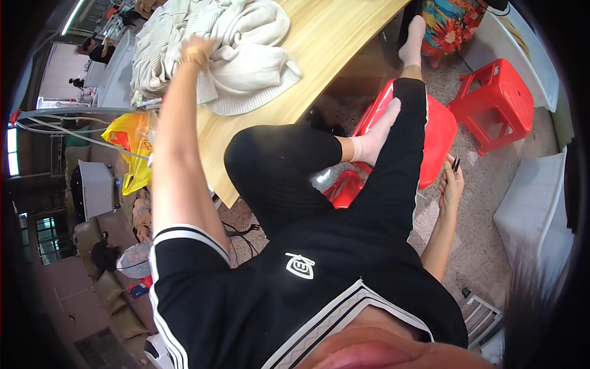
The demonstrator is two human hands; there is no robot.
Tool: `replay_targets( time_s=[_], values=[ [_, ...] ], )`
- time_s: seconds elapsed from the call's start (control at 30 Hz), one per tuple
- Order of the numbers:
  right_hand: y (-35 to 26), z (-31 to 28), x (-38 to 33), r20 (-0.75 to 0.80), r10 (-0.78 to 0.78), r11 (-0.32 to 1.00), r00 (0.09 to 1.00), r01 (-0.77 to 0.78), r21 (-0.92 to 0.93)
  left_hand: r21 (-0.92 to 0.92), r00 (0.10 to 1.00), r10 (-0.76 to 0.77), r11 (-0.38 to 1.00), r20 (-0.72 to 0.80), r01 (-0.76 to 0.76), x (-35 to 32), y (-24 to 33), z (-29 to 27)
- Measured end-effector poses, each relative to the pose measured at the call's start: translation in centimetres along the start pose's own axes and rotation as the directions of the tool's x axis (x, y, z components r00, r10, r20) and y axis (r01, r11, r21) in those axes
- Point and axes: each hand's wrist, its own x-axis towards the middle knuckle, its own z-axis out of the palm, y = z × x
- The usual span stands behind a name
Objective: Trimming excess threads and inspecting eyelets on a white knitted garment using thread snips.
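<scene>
A heap of cream ribbed knit garments [252, 71] lies on the pale wooden table [335, 40]. My left hand [198, 48] is over the heap's left part, with a yellowish band at its wrist. Motion smears its fingers, so whether it grips the knit does not show. Low on my right side, away from the table, my right hand [452, 187] is closed around a small dark two-pronged tool [455, 163]. The tool's points stick out past the fingers; the rest is covered by them.
My feet in pink socks [372, 140] rest by a red plastic stool [440, 132]. Another red stool [501, 101] stands at the right, near pale bins [531, 203]. A yellow plastic bag [130, 147] hangs left of the table. Other people are in the left background.
</scene>
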Motion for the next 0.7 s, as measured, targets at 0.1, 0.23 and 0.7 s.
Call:
replay_targets(
  time_s=[0.1,0.23,0.7],
  values=[
    [-0.2,2.8,0.8,0.108,-0.003,1.0,0.994,0.002,0.012,0.013,0.916,-0.034,0.999,-0.4,0.042,-3.2,-8.5,2.0],
    [-2.2,4.8,1.3,0.169,-0.058,0.998,0.984,0.055,0.021,-0.324,0.885,0.081,0.912,-0.458,-0.251,-3.0,-13.1,-3.7],
    [-5.4,11.2,-0.6,0.318,-0.105,0.982,0.942,0.148,-0.115,-0.658,0.803,0.506,0.726,0.316,-0.199,-24.4,-12.5,-11.8]
  ],
)
